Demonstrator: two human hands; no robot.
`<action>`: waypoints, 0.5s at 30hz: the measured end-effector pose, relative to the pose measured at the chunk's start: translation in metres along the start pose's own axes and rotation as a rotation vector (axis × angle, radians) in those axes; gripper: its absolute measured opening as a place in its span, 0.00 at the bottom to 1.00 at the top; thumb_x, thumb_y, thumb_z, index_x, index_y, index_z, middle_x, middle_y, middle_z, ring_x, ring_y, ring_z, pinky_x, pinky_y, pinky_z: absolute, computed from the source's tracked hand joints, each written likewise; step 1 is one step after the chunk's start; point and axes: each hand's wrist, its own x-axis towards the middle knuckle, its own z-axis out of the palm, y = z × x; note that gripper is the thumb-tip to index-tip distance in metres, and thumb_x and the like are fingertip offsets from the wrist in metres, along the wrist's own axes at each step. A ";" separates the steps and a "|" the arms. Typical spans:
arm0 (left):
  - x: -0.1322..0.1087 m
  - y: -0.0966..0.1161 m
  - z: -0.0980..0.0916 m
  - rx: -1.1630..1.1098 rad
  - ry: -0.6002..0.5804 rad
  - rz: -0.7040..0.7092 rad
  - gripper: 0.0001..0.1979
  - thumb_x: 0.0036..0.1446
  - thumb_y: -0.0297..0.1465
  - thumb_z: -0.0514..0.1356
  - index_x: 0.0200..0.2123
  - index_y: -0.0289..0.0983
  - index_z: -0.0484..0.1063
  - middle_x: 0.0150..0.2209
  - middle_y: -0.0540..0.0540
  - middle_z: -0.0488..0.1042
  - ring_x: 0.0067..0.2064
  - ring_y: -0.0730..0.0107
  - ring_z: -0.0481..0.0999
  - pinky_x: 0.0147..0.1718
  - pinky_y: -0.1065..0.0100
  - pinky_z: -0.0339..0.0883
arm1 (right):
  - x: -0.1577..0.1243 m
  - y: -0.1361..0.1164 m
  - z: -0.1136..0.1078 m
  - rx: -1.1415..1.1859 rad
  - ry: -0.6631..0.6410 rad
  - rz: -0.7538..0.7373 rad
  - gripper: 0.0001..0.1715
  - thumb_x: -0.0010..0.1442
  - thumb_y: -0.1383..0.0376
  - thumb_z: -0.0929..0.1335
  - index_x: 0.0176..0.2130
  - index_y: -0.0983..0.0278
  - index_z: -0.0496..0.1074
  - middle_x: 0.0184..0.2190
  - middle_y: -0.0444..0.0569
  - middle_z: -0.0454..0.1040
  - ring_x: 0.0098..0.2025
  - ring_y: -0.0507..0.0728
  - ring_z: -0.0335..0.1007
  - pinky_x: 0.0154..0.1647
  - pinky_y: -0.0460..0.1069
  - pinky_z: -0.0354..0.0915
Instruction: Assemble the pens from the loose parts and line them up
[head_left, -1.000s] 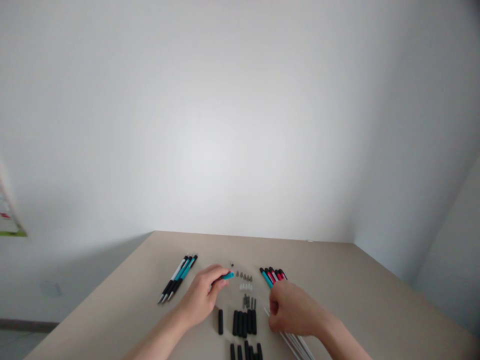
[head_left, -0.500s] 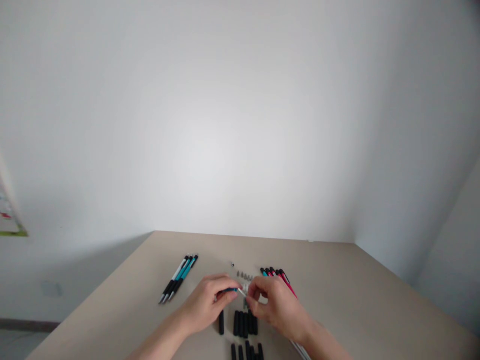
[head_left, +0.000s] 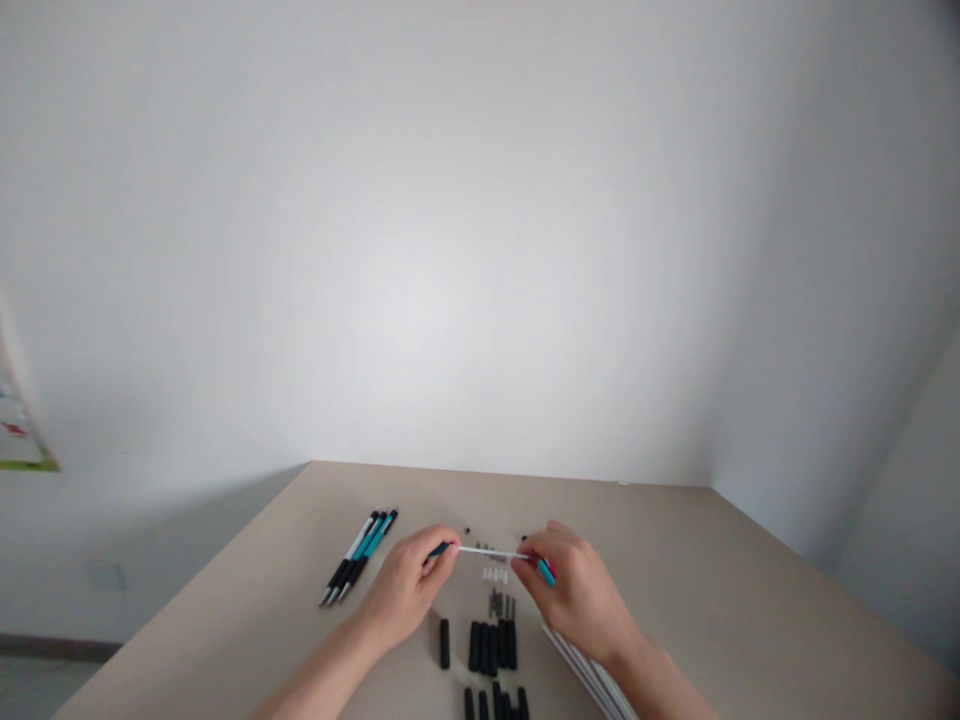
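Observation:
My left hand point(head_left: 409, 580) is closed around a dark pen barrel point(head_left: 438, 549), mostly hidden by the fingers. A thin white pen refill point(head_left: 487, 551) spans the gap between my hands, its left end at the barrel. My right hand point(head_left: 566, 580) pinches the refill's right end. Teal and red pen barrels point(head_left: 547, 573) show in part at the right hand's fingers; whether they touch the hand I cannot tell. Below the refill lie small clear plastic pieces point(head_left: 495, 575), metal springs or tubes point(head_left: 501, 604) and several black grips point(head_left: 493, 648).
Three whole pens point(head_left: 361, 555) lie side by side on the left of the beige table point(head_left: 660, 540). A bundle of white refills point(head_left: 589, 672) sits below my right wrist. More black pieces point(head_left: 497, 703) are at the front edge of view. A wall point(head_left: 480, 250) rises behind.
My hands have moved apart and slightly up; much more of the white refill shows between them. The right hand now covers most of the red and teal barrels.

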 end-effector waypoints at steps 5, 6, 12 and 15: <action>-0.001 0.000 0.001 0.031 -0.058 0.008 0.13 0.65 0.35 0.50 0.34 0.37 0.71 0.30 0.50 0.73 0.31 0.72 0.70 0.30 0.76 0.60 | 0.001 0.007 0.001 -0.031 -0.002 -0.097 0.15 0.64 0.66 0.64 0.26 0.63 0.73 0.25 0.46 0.72 0.33 0.54 0.64 0.33 0.46 0.53; -0.002 0.001 0.001 0.042 -0.090 0.021 0.12 0.64 0.34 0.52 0.34 0.37 0.72 0.30 0.50 0.74 0.31 0.72 0.70 0.30 0.76 0.60 | 0.001 0.006 0.003 -0.044 -0.022 -0.113 0.15 0.63 0.66 0.64 0.26 0.63 0.73 0.24 0.46 0.72 0.33 0.54 0.64 0.33 0.46 0.53; -0.003 0.006 0.000 0.035 -0.227 0.076 0.08 0.61 0.29 0.56 0.38 0.40 0.76 0.34 0.50 0.78 0.37 0.69 0.74 0.37 0.74 0.62 | -0.001 -0.007 0.014 -0.063 -0.087 -0.156 0.16 0.62 0.67 0.65 0.24 0.63 0.73 0.22 0.45 0.73 0.30 0.53 0.63 0.32 0.47 0.51; -0.002 0.006 0.000 0.001 -0.210 0.050 0.08 0.60 0.30 0.57 0.38 0.40 0.76 0.36 0.49 0.78 0.39 0.68 0.75 0.38 0.74 0.63 | -0.002 -0.009 0.015 -0.050 -0.090 -0.165 0.16 0.63 0.67 0.65 0.24 0.63 0.73 0.22 0.45 0.73 0.29 0.53 0.63 0.32 0.46 0.51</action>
